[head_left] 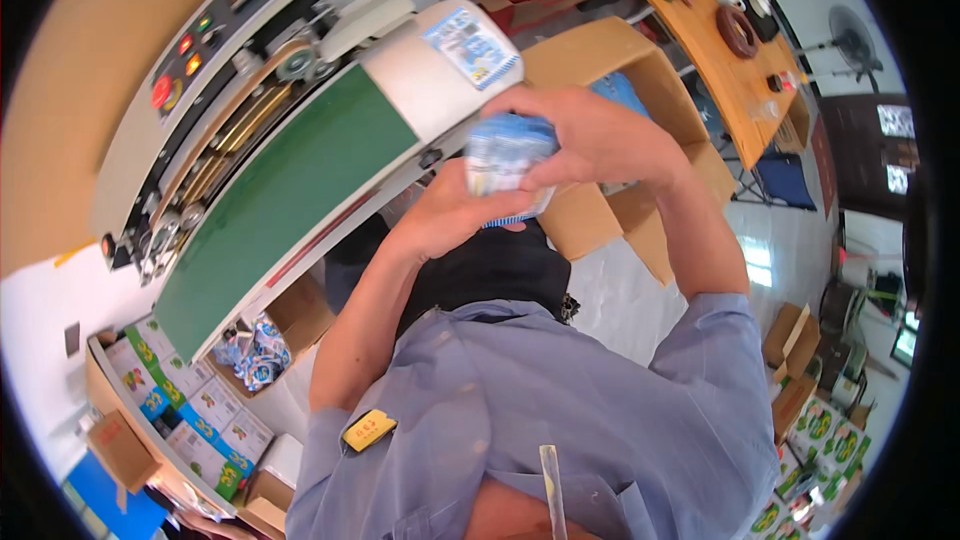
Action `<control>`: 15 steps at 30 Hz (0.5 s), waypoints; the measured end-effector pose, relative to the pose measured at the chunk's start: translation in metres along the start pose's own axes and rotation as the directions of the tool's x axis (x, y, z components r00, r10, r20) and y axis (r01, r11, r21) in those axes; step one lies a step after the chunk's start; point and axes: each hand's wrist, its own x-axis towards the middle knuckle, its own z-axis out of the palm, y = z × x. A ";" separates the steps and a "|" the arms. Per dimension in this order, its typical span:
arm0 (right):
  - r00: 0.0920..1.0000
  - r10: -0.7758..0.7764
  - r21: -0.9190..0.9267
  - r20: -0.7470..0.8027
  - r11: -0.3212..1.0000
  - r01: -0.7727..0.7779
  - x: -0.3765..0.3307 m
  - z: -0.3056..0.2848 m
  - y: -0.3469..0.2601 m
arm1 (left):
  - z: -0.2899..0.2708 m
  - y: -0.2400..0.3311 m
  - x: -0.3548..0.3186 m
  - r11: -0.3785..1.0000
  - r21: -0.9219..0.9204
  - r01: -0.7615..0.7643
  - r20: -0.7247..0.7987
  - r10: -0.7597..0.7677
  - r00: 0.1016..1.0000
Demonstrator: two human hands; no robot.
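Two hands clasp one blue-white packet stack (pixel 508 162); left hand (pixel 452 215) beneath, right hand (pixel 590 135) above; its long axis runs upright.

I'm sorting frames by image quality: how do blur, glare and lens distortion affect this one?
Head view: strong fisheye bending, so the sealing machine curves and a black rim surrounds the picture; the packet between the left hand and right hand is motion-blurred; daylight washes out the floor at right; the cardboard box stays fairly sharp.
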 end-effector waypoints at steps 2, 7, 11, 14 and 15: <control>0.961 0.006 0.264 -0.278 0.962 0.071 0.019 0.021 -0.010 | -0.012 -0.006 -0.026 0.991 -0.072 -0.116 -0.146 0.105 0.984; 0.955 0.180 0.681 -0.234 0.732 0.029 0.047 0.090 -0.007 | -0.040 -0.023 -0.067 0.905 -0.090 -0.417 -0.548 0.305 0.779; 0.960 0.123 0.730 -0.250 0.676 0.103 0.073 0.129 -0.004 | -0.049 -0.022 -0.079 0.813 0.087 -0.576 -0.646 0.486 0.589; 0.946 0.134 0.781 -0.295 0.604 0.158 0.087 0.135 -0.013 | -0.046 -0.009 -0.092 0.777 -0.112 -0.620 -0.724 0.363 0.586; 0.936 0.159 0.798 -0.313 0.578 0.169 0.091 0.136 -0.016 | -0.050 -0.008 -0.093 0.774 -0.107 -0.625 -0.726 0.369 0.581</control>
